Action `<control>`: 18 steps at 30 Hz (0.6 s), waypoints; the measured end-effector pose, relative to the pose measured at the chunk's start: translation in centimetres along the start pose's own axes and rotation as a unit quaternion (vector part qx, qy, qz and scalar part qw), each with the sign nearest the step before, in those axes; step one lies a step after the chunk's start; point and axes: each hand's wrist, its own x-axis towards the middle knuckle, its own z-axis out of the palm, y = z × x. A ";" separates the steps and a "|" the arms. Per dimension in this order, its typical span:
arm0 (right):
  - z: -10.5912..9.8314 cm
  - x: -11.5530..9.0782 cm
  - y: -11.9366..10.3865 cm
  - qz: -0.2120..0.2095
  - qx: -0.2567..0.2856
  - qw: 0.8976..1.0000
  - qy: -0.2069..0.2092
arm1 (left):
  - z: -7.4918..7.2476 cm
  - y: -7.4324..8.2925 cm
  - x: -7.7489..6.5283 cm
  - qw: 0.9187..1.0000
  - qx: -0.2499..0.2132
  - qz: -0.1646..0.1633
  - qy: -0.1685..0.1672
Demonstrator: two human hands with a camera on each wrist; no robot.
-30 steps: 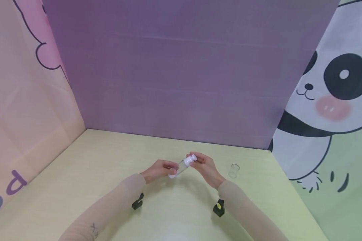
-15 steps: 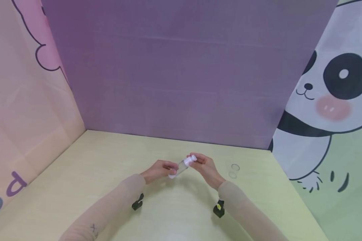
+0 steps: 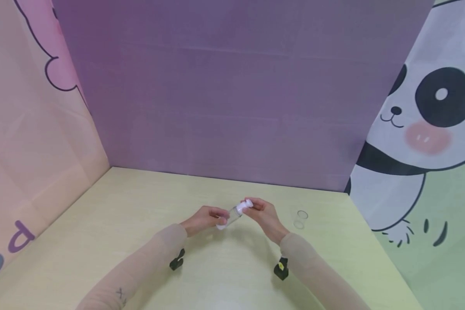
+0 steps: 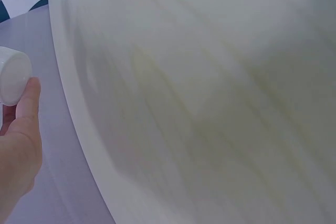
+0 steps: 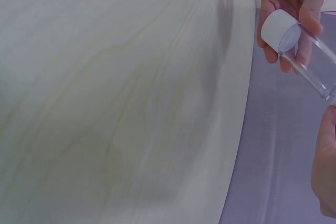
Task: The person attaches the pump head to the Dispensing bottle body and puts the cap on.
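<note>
A slim clear bottle (image 3: 233, 214) with white ends is held tilted above the table, its upper end toward the right. My left hand (image 3: 202, 219) grips its lower part, around the white base (image 5: 280, 30). Up at the white top (image 3: 244, 206), the thumb and fingers of my right hand (image 3: 266, 218) pinch it. The left wrist view has the round white base at its left edge, with my left hand's fingertip (image 4: 33, 88) against it. Part of the right hand is cut off in the right wrist view.
On the pale wood-look table (image 3: 217, 275), right of the hands, stands a clear cylinder-like piece (image 3: 302, 214) with a dark rim. A purple panel (image 3: 232, 94) closes off the back. A panda-printed panel (image 3: 430, 142) flanks the right, a pink one (image 3: 35, 142) the left.
Almost nothing differs; both hands keep their hold on the bottle. The right hand's fingers have shifted very slightly downward at the white top.
</note>
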 end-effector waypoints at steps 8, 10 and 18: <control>0.1 0.1 0.2 -0.001 -0.011 1.000 0.013 | -0.1 0.0 -0.1 1.000 -0.001 0.002 -0.001; 0.1 0.1 0.2 0.000 -0.018 1.000 0.017 | -0.1 0.0 -0.2 1.000 -0.002 0.005 -0.001; 0.0 0.0 0.3 0.005 -0.028 0.999 0.015 | 0.0 0.1 -0.2 1.000 -0.001 0.002 0.002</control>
